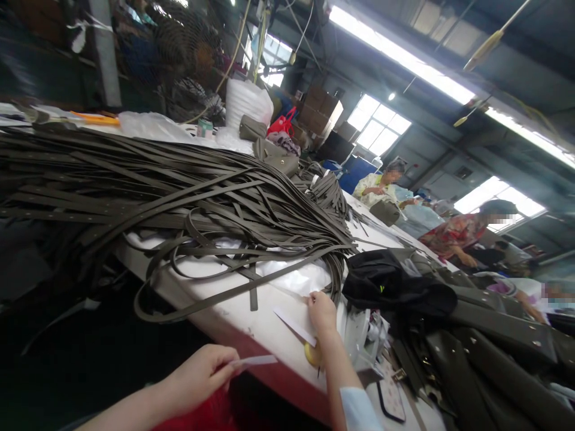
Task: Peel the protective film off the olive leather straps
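My left hand (214,370) is in front of the table edge, thumb and fingers pinched on a narrow white strip (259,360) that points to the right. Further forward, my right hand (322,312) is closed above the tabletop, beside the ends of a bundle of straps; what its fingertips hold, if anything, I cannot make out. Another white strip (293,325) lies near my right wrist. Partly behind that forearm is a yellow ring-shaped roll (311,354). A large heap of long dark olive straps (224,185) covers much of the table (233,326), with several looping over its near edge.
A black cloth item (381,281) lies right of my right hand, beside dark olive bag pieces (498,335). A phone-like patterned case (392,400) is near the front. Several people work along the table to the right. A fan (186,48) stands behind the straps.
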{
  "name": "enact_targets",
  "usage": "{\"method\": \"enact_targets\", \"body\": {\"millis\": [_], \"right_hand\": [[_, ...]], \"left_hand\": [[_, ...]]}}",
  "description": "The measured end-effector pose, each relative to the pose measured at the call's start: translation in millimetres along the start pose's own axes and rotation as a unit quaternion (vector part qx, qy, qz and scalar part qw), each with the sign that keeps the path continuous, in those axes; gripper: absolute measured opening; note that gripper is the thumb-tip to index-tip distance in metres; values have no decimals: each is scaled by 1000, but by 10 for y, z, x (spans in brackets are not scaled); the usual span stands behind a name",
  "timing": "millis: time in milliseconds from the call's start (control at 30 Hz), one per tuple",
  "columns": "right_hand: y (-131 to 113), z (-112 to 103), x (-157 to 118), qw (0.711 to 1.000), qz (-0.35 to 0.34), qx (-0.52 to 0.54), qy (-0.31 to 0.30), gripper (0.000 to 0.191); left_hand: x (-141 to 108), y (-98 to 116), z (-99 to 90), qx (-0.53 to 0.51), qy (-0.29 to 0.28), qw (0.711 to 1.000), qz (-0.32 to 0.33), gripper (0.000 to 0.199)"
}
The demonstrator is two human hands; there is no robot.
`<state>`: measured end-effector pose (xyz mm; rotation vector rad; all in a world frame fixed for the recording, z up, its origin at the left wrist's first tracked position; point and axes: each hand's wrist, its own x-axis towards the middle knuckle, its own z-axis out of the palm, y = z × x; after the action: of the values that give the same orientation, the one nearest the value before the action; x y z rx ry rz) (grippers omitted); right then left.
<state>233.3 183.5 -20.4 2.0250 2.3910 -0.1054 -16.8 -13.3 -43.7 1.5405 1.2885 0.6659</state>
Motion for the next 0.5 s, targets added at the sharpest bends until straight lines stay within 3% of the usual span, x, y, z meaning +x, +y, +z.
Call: {"method": "enact_targets", "body": {"millis": [200,333,500], "right_hand": [[165,-54,-128,998,41,-45,-22,22],[226,-130,-193,993,92,-73,6,30],[61,-170,-180,997,23,-55,48,42]], "left_hand": [[-28,-91,32,-12,0,1000,-4,41],[-54,-115,59,-12,-3,1000,-16,43],[-103,-86,45,-4,-4,999,-42,42]]}}
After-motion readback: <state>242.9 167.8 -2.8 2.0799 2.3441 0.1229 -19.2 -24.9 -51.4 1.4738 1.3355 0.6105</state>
